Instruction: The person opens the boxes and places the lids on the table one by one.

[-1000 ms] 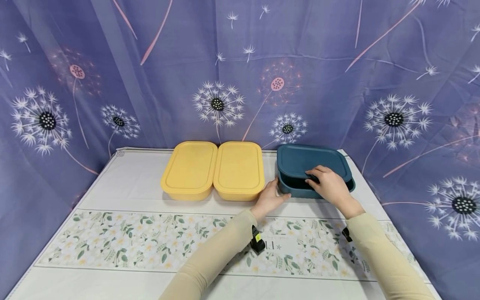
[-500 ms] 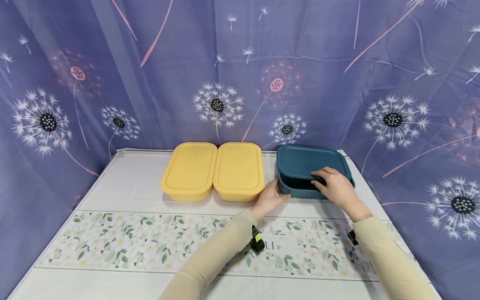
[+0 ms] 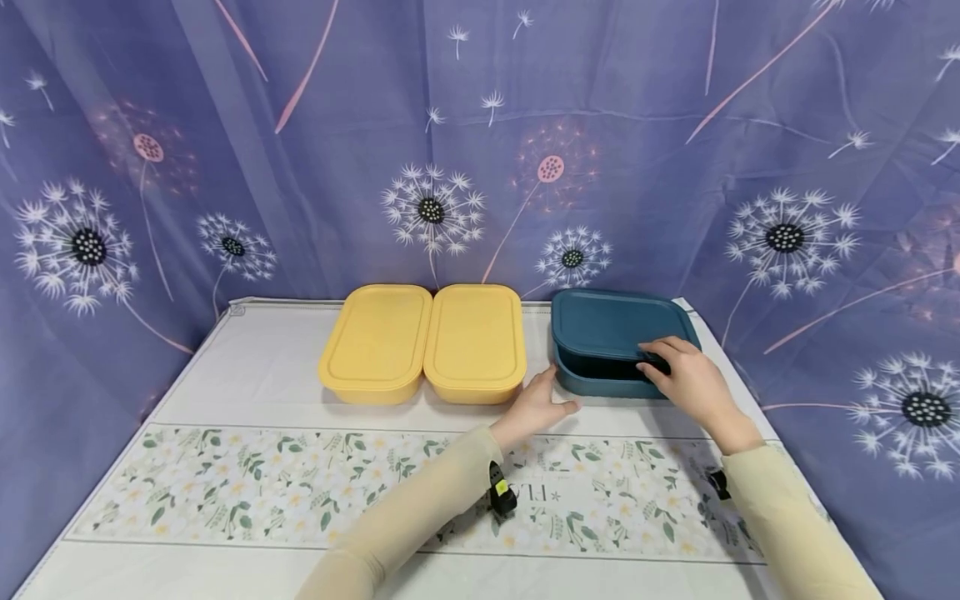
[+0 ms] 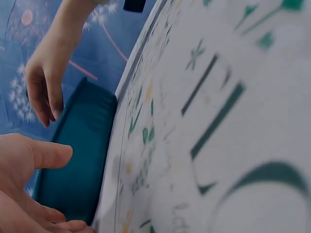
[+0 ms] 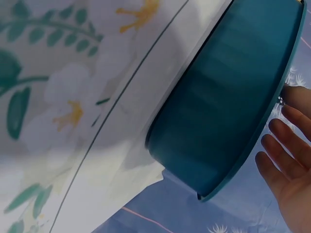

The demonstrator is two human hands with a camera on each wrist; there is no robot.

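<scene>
A dark teal lidded box [image 3: 611,385] stands at the back right, its lid [image 3: 615,321] lying toward the rear so a dark gap shows along the front. At the box's front left corner is my left hand [image 3: 534,410], thumb and fingers spread apart. The left wrist view shows that thumb over the box's end wall. My right hand [image 3: 693,383] is at the right part of the lid's front edge, fingertips above it and thumb lower. Something dark shows between these fingertips; whether it is an object or the lid's shadowed edge I cannot tell.
Two yellow lidded boxes [image 3: 378,337] stand side by side left of the teal box. A white cloth with a floral band [image 3: 300,483] covers the table. Behind, a purple dandelion curtain [image 3: 315,208] hangs close to the boxes.
My right hand has shifted to the right along the lid's front edge. My left thumb has come down off the box's front wall. The boxes have stayed in place.
</scene>
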